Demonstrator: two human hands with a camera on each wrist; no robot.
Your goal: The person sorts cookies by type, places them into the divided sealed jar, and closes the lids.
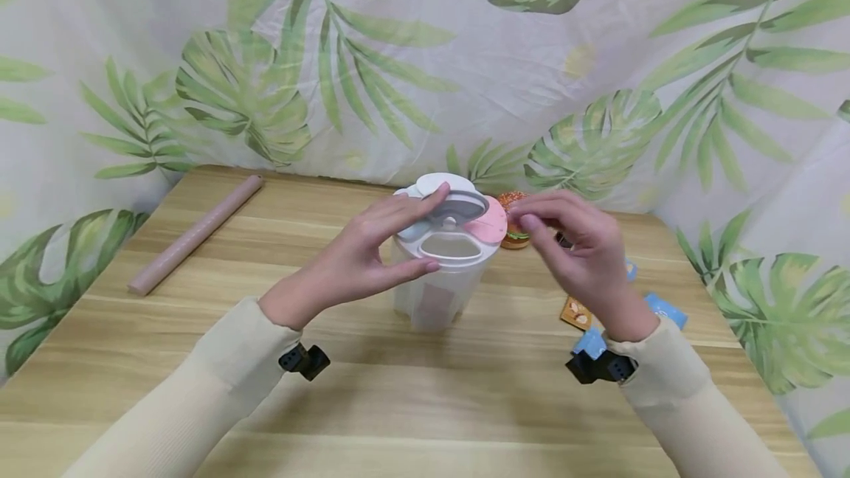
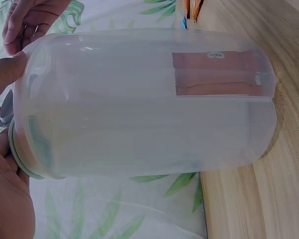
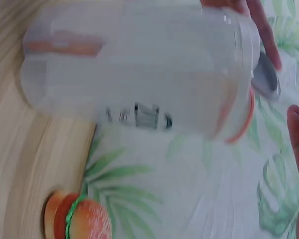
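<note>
A clear, tall storage canister (image 1: 473,280) with a white multi-flap lid stands upright in mid-table. Its front flap (image 1: 460,205), grey-rimmed, is raised above an open pour hole; a pink flap (image 1: 490,224) lies down on the right. My left hand (image 1: 352,257) holds the lid from the left, thumb along the front rim, index finger at the raised flap. A reddish-brown packet (image 2: 217,74) sits low inside one compartment. My right hand (image 1: 581,242) is lifted beside the pink flap, fingers loosely bent and thumb near the fingertips, with nothing visible between them.
A burger-shaped object (image 1: 514,239) sits behind the canister's right side. Several small packets, such as a blue packet (image 1: 666,310) and an orange packet (image 1: 575,313), lie under and beside my right wrist. A long pinkish rod (image 1: 195,236) lies far left. Leaf-print cloth (image 1: 372,57) hangs behind.
</note>
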